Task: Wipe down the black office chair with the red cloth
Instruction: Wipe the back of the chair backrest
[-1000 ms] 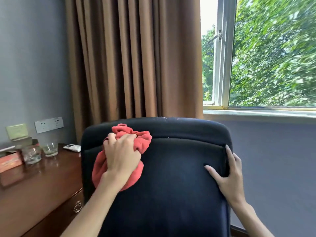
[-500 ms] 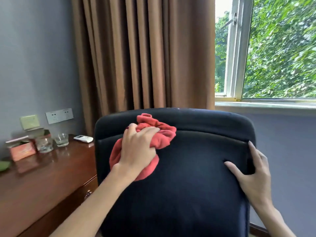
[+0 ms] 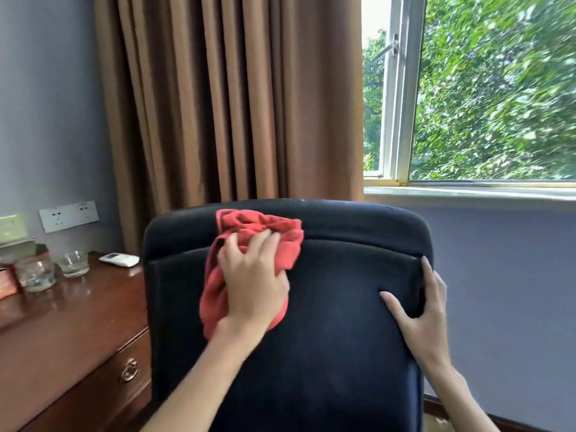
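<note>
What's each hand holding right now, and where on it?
Left hand grips the bunched red cloth around its middle, pressing it on the chair back. Right hand grips the chair back's right edge, thumb in front, fingers around the side.

Red cloth bunched on black chair backrest.

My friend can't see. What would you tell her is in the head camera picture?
A left hand presses a red cloth on a black chair's back, while the right hand holds its edge. A wooden desk with two glasses stands beside it.
</note>
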`<state>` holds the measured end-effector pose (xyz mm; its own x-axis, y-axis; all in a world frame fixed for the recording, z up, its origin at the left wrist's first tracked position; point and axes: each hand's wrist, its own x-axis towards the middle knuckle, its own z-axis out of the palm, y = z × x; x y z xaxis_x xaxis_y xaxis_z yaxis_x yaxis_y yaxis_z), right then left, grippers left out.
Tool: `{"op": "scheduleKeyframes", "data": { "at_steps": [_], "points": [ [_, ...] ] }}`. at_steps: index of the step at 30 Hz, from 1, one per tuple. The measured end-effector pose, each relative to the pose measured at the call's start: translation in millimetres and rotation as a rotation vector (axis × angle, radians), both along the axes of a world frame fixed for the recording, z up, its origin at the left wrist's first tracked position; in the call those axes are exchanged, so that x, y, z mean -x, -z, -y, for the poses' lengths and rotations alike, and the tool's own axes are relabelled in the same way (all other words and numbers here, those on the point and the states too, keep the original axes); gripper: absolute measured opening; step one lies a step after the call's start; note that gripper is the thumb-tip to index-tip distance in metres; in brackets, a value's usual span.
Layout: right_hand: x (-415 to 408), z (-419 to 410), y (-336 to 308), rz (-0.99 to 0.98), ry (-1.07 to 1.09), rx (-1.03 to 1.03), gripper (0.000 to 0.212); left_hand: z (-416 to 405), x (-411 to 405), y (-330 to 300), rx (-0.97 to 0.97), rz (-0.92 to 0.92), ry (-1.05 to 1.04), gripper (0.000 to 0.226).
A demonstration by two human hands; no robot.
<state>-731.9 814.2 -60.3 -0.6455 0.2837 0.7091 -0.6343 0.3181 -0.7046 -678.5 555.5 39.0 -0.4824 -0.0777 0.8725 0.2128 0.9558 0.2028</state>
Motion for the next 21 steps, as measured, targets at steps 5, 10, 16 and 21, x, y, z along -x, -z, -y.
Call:
{"op": "scheduleKeyframes", "data": {
  "at_steps": [5, 10, 16, 21],
  "points": [
    [1, -10, 2, -0.031, -0.051, -0.024, 0.081, -152, 24, 7, 0.341, 0.055, 0.242, 0.042],
    [-4, -24, 1, -0.001, -0.106, 0.009, 0.097, -127, 23, 8, 0.629, -0.027, 0.36, 0.041],
    [-3, -21, 0, 0.086, -0.149, 0.026, 0.115, -21, 16, 6, 0.344, -0.077, 0.017, 0.061],
    [-5, -20, 1, 0.108, -0.179, 0.001, 0.121, -135, 12, 3, 0.352, 0.052, 0.115, 0.053]
  ]
}}
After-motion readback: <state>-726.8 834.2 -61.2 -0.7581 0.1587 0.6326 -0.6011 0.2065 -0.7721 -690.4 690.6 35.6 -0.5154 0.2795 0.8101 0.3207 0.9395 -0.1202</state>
